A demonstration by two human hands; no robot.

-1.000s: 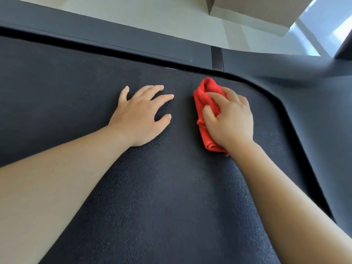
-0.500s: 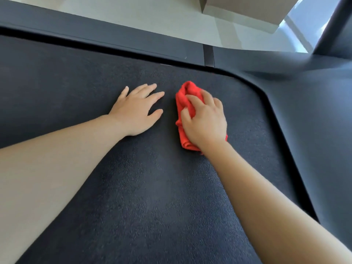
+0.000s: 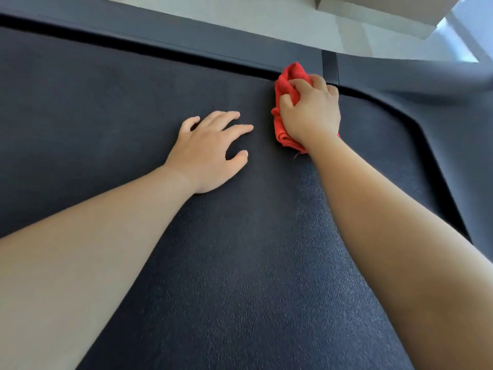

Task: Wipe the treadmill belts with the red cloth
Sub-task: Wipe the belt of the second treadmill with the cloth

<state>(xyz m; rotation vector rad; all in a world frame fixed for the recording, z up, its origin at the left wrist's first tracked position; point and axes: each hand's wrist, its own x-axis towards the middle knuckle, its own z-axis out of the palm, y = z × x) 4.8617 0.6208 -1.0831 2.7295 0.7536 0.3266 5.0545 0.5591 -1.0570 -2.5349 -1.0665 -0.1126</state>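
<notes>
The dark textured treadmill belt (image 3: 240, 263) fills most of the view. My right hand (image 3: 310, 110) presses a bunched red cloth (image 3: 289, 84) onto the belt at its far edge, where the cloth's tip touches the side rail. Much of the cloth is hidden under my palm. My left hand (image 3: 210, 152) lies flat on the belt, fingers spread, a little nearer and to the left of the cloth, holding nothing.
A dark grey side rail (image 3: 186, 41) runs along the belt's far edge, with a black seam strip (image 3: 330, 66) right of the cloth. The frame curves round at the right (image 3: 440, 124). Pale floor (image 3: 253, 12) and a beige box (image 3: 386, 12) lie beyond.
My right hand has pushed the cloth away from me, from mid-belt up to the far edge by the rail. My left hand stays flat on the belt.
</notes>
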